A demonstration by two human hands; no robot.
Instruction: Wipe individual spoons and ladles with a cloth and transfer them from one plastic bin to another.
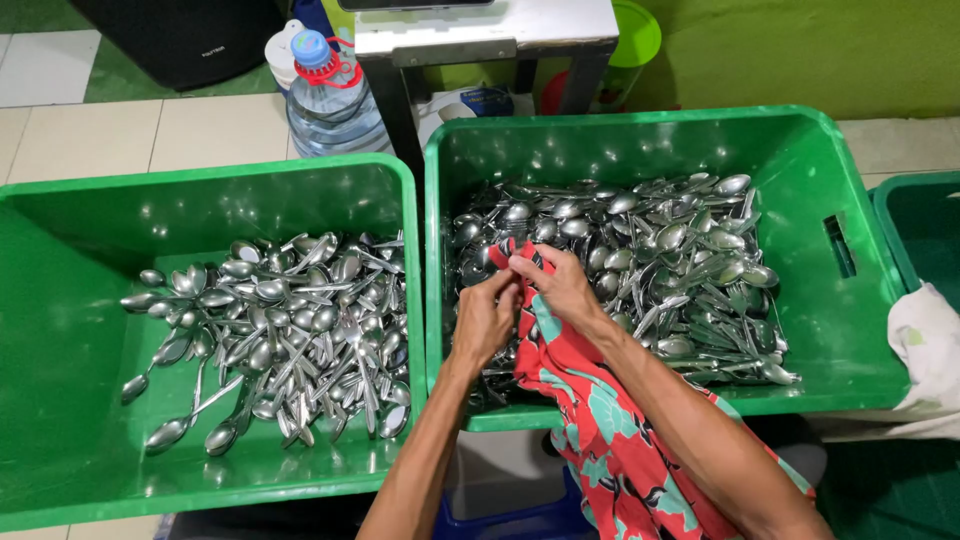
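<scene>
Both my hands meet over the near left part of the right green crate (800, 150), which is heaped with metal spoons (660, 260). My left hand (484, 318) and my right hand (560, 285) pinch the top of a red cloth with teal flowers (600, 420). The cloth hangs over the crate's front rim toward me. Whether a spoon is wrapped inside the cloth cannot be told. The left green crate (60, 300) holds a looser pile of spoons (290, 330).
A large water bottle with a blue cap (330, 95) stands behind the crates beside a dark table leg (400, 110). A third green crate (925, 230) with a white cloth (930, 350) sits at the right edge. Tiled floor lies behind.
</scene>
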